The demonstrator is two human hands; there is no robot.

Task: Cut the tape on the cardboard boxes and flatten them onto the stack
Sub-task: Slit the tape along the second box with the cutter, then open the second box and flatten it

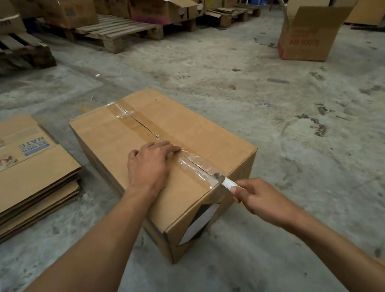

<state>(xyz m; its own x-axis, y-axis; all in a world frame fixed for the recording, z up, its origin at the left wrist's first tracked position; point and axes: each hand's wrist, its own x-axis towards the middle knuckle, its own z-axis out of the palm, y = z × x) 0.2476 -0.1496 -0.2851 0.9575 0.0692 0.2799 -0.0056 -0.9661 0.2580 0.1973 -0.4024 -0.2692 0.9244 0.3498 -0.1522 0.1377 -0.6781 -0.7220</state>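
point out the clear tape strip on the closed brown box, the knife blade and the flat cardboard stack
clear tape strip (193, 162), head view, mid-strip
knife blade (221, 180), head view, blade tip
flat cardboard stack (12, 177), head view, top sheet

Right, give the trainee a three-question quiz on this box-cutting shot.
1. True or false: the left hand presses flat on top of the box.
2. The knife in the right hand meets the tape at: A) the box's near edge, B) its far edge, C) its middle.
3. Fill in: the stack of flattened boxes lies on the person's ____ side.

Key: 1 true; 2 A; 3 left.
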